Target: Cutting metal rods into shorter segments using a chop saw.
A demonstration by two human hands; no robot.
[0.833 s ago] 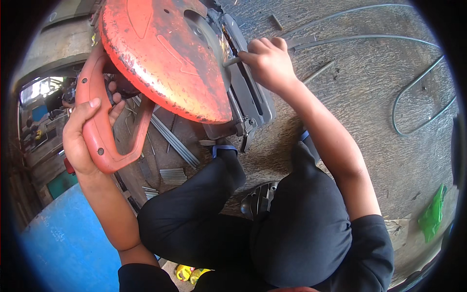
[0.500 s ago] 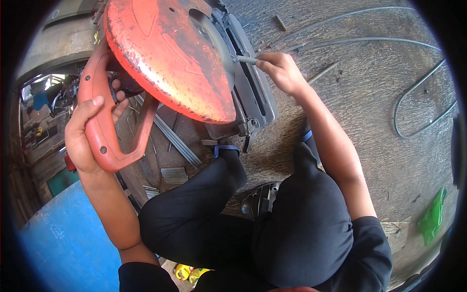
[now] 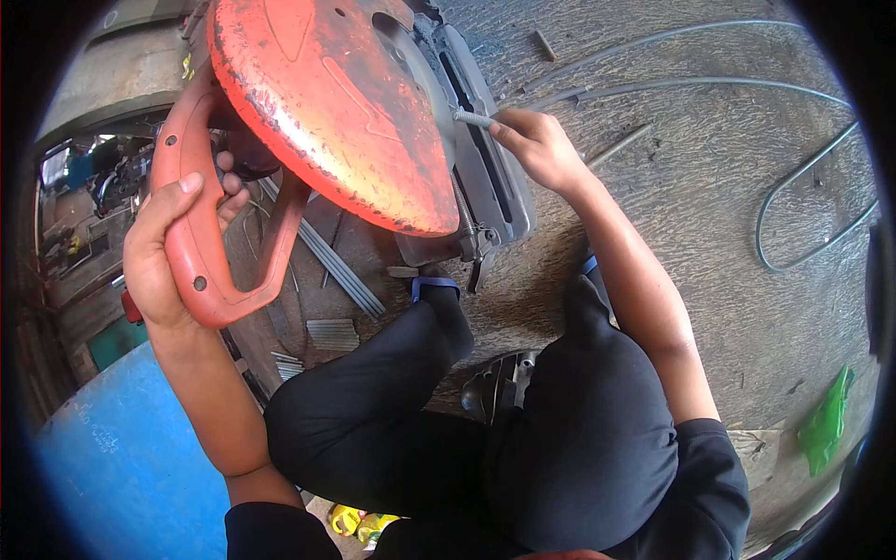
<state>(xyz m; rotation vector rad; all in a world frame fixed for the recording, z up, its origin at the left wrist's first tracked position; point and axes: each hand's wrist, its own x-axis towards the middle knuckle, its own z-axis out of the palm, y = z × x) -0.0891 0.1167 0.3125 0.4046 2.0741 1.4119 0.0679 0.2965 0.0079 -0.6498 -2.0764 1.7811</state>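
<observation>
So the left hand is wrapped tight around the orange D-handle of a chop saw, and the big worn orange blade guard is still tipped up, well clear of the base, so I'd say no cut is being made right now. The right hand is pinching a thin grey metal rod between thumb and fingers, feeding its end in against the saw's grey vise and fence right beside the guard. Looks to me like the setup stage: rod is in place or nearly, and what's left is bringing the head down. A bundle of short cut rods lies on the ground under the saw, so some pieces look done already. Longer bent rods sit further out on the rough ground. Containers: only a blue drum at lower left, top looks closed, can't see inside. A green scrap lies off right
</observation>
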